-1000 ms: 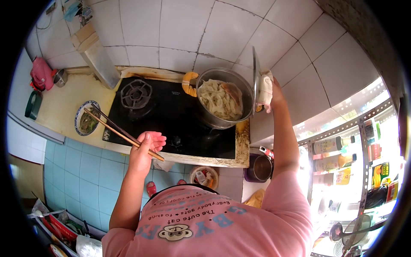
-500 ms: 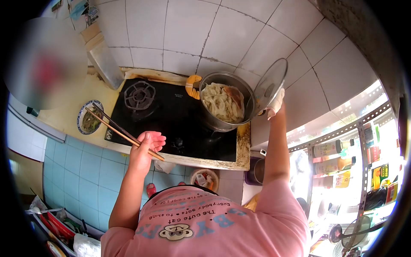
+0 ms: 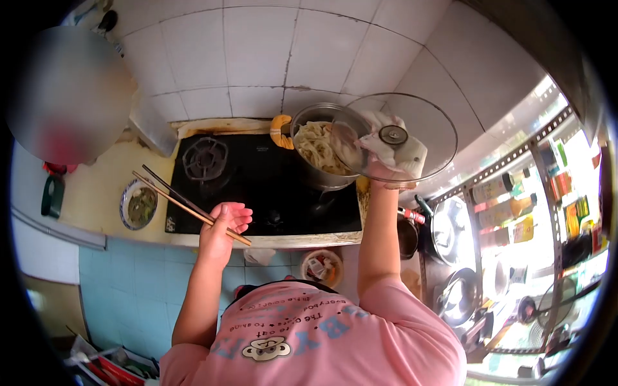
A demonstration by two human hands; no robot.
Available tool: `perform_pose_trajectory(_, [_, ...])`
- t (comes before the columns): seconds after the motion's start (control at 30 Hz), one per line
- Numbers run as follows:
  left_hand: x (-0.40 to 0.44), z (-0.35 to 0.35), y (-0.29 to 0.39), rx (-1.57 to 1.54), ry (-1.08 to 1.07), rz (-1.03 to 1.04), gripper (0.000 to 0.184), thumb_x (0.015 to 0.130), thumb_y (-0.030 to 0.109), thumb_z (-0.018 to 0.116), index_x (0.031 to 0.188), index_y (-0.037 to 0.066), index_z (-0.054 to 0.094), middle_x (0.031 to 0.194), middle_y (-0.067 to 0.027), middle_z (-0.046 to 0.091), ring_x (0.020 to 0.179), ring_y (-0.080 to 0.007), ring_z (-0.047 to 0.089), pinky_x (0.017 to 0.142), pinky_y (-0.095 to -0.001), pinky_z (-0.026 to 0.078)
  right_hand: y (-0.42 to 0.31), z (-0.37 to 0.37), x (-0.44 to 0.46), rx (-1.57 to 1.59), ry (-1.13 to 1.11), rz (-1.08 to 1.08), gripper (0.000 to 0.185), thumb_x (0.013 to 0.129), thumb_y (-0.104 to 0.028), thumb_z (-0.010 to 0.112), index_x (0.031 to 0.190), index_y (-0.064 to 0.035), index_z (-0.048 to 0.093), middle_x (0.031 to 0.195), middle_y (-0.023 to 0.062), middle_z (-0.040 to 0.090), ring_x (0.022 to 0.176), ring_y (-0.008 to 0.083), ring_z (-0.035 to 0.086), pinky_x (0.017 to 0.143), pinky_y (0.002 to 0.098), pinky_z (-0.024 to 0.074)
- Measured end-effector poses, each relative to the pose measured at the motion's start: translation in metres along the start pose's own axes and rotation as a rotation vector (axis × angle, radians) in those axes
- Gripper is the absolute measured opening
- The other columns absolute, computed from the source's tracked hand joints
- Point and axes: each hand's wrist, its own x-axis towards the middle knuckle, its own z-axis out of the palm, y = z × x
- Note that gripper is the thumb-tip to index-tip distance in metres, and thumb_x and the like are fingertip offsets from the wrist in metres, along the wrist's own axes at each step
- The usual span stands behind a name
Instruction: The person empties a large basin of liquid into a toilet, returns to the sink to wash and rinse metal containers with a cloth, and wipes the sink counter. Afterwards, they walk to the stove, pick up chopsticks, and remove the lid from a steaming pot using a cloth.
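Observation:
In my left hand point(image 3: 223, 226) is a pair of chopsticks point(image 3: 183, 204), held between thumb and palm with the other fingers loosely extended. Their tips point left, over a blue-and-white bowl point(image 3: 138, 204) of greens. My right hand point(image 3: 384, 172) is mostly behind a round glass lid point(image 3: 430, 138) and a white cloth point(image 3: 409, 154). It grips the lid through the cloth; the fingers are covered. The lid overlaps the right side of a metal pot point(image 3: 325, 178) in view. Pale dough pieces point(image 3: 315, 145) fill the pot, dumplings or wide noodles; I cannot tell which.
The pot stands on the right of a black gas hob point(image 3: 248, 180); a bare burner point(image 3: 205, 159) is at left. Yellow cloth point(image 3: 280, 131) wraps the pot's left handle. A waste bin point(image 3: 322, 269) stands below the counter. Shelves with bottles point(image 3: 492, 191) line the right side.
The lid has turned from nearly edge-on to facing me and shifted left, now overlapping the pot. My left hand keeps the chopsticks almost in place. The view has shifted a little.

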Motion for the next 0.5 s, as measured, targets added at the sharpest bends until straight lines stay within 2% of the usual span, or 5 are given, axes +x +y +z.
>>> perform_pose_trajectory(0.23, [0.010, 0.005, 0.050, 0.302, -0.587, -0.209, 0.036, 0.102, 0.033, 0.044, 0.112, 0.001, 0.056, 0.096, -0.0146, 0.066, 0.066, -0.0145, 0.060, 0.060, -0.0261, 0.051, -0.021, 0.043, -0.102, 0.818, -0.016, -0.164, 0.065, 0.096, -0.048, 0.036, 0.140, -0.0006, 0.038, 0.143, 0.0199, 0.041, 0.130, 0.0398, 0.042, 0.106, 0.0552, 0.0378])
perform_pose_trajectory(0.33, [0.000, 0.022, 0.059, 0.395, -0.818, -0.279, 0.036, 0.103, 0.032, 0.042, 0.112, 0.000, 0.056, 0.096, -0.0143, 0.066, 0.066, -0.0133, 0.059, 0.062, -0.0253, 0.050, -0.039, 0.040, -0.159, -0.503, 0.224, -0.312, 0.064, 0.096, -0.046, 0.036, 0.141, 0.0006, 0.036, 0.146, 0.0203, 0.037, 0.134, 0.0388, 0.037, 0.110, 0.0573, 0.0320])
perform_pose_trajectory(0.37, [-0.005, 0.026, 0.056, 0.425, -0.888, -0.319, 0.036, 0.103, 0.033, 0.040, 0.112, 0.002, 0.057, 0.096, -0.0103, 0.067, 0.066, -0.0090, 0.059, 0.062, -0.0228, 0.048, -0.055, 0.071, -0.184, 0.428, 0.244, -0.348, 0.064, 0.097, -0.045, 0.036, 0.141, 0.0008, 0.035, 0.147, 0.0195, 0.037, 0.135, 0.0379, 0.036, 0.111, 0.0559, 0.0313])
perform_pose_trajectory(0.43, [-0.021, 0.043, 0.046, 0.479, -1.060, -0.323, 0.036, 0.103, 0.033, 0.040, 0.113, 0.003, 0.057, 0.096, -0.0096, 0.067, 0.066, -0.0093, 0.060, 0.061, -0.0223, 0.047, -0.086, 0.109, -0.227, 1.319, 0.214, -0.445, 0.064, 0.097, -0.044, 0.036, 0.142, 0.0009, 0.034, 0.147, 0.0186, 0.037, 0.135, 0.0371, 0.036, 0.112, 0.0546, 0.0307])
perform_pose_trajectory(0.5, [-0.042, 0.066, 0.025, 0.526, -1.242, -0.360, 0.034, 0.103, 0.031, 0.041, 0.116, 0.004, 0.058, 0.097, -0.0085, 0.068, 0.065, -0.0085, 0.060, 0.059, -0.0219, 0.046, -0.123, 0.130, -0.267, 1.028, 0.319, -0.528, 0.064, 0.096, -0.044, 0.037, 0.142, 0.0016, 0.033, 0.146, 0.0200, 0.037, 0.134, 0.0371, 0.036, 0.112, 0.0518, 0.0310])
